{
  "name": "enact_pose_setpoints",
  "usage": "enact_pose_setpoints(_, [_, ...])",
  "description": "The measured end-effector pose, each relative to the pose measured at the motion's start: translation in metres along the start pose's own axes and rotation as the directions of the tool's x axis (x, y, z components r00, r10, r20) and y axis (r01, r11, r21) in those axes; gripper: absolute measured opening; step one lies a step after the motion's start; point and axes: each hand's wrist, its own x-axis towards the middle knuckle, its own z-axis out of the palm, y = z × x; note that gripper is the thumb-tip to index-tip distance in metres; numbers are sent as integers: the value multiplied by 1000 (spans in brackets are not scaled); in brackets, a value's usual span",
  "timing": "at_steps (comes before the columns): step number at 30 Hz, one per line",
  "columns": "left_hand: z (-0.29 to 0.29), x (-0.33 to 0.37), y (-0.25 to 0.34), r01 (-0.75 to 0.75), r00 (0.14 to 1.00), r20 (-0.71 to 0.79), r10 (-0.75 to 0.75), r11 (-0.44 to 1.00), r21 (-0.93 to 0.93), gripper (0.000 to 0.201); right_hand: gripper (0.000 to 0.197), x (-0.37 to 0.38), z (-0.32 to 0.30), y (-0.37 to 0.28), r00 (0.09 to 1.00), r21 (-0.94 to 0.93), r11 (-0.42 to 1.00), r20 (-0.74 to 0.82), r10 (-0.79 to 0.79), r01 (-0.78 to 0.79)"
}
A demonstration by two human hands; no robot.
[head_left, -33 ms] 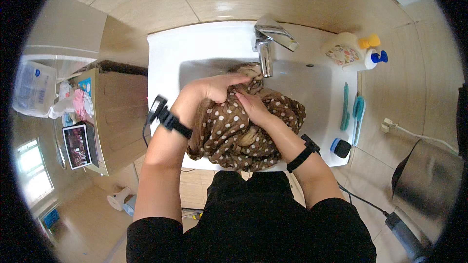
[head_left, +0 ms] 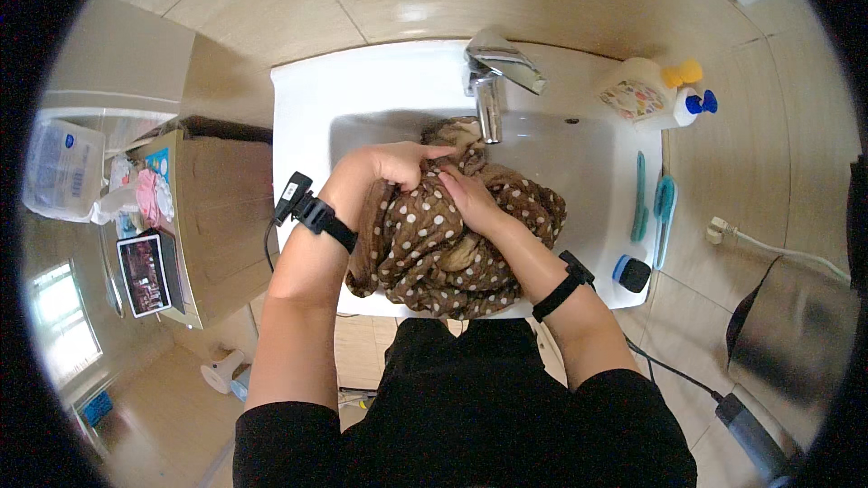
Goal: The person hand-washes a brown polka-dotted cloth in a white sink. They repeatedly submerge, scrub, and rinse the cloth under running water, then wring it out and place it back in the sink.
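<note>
A brown garment or cloth with white polka dots (head_left: 420,248) lies bunched and wet-looking in the white sink (head_left: 303,90), spilling over its front edge. Beige lining shows in its folds, and its far end lies below the chrome faucet (head_left: 489,108). My left hand (head_left: 398,164) is closed on the upper left of the cloth, one finger stretched out to the right. Close beside it, my right hand (head_left: 472,203) grips the middle of the bundle; folds hide some of its fingertips. Each wrist wears a black strap with a small device.
On the sink's right rim stand bottles with a yellow cap (head_left: 683,73) and a blue pump (head_left: 701,104). Below them lie teal brushes (head_left: 665,217) and a blue-black sponge (head_left: 631,274). At left, a tablet (head_left: 143,274) leans by a wooden cabinet (head_left: 226,217).
My left hand's fingers have curled in more, leaving one finger pointing right. My right hand and the cloth look almost the same.
</note>
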Motion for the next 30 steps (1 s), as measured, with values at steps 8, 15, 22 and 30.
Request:
enact_pose_setpoints(8, [54,-70,-6,324,891,-14,-453,658,-680,46,48,-74,-87,54,887,-8,994,-452,94,-110])
enact_pose_setpoints(15, [106,-146,-25,130,781,-334,-529,659,-741,37,57,-50,-62,109,917,-622,716,-394,63,-317])
enact_pose_setpoints(22, [121,-177,-70,-480,394,-613,-685,415,-773,31,65,-56,-56,52,936,-416,893,-351,15,-170])
enact_pose_setpoints(30, [103,-254,-21,-761,331,-714,-617,272,-589,62,41,-106,-10,16,898,-471,870,-432,-86,-144])
